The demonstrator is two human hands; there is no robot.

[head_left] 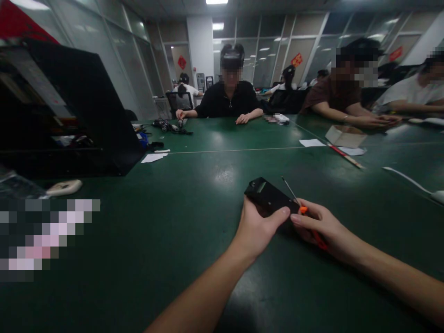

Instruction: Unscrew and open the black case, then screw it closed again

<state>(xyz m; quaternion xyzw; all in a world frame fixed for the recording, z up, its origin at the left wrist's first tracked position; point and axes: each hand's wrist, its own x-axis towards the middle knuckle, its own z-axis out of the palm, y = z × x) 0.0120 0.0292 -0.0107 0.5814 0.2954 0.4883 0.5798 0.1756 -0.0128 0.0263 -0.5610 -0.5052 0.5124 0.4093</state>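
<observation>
My left hand is closed around a black box-shaped device, with the thumb pressed along its near side. The device is tilted, and small screws or dots show on its face. My right hand grips a screwdriver with an orange-red handle. The thin metal shaft points up and to the left, beside the far edge of the device. My right fingertips are close to the device's right end; whether they touch it I cannot tell.
The green table carries a black shelf unit at left, a white object, black cables, a cardboard box, a red-and-wood stick and a white cable. A person in black sits opposite; others sit at right.
</observation>
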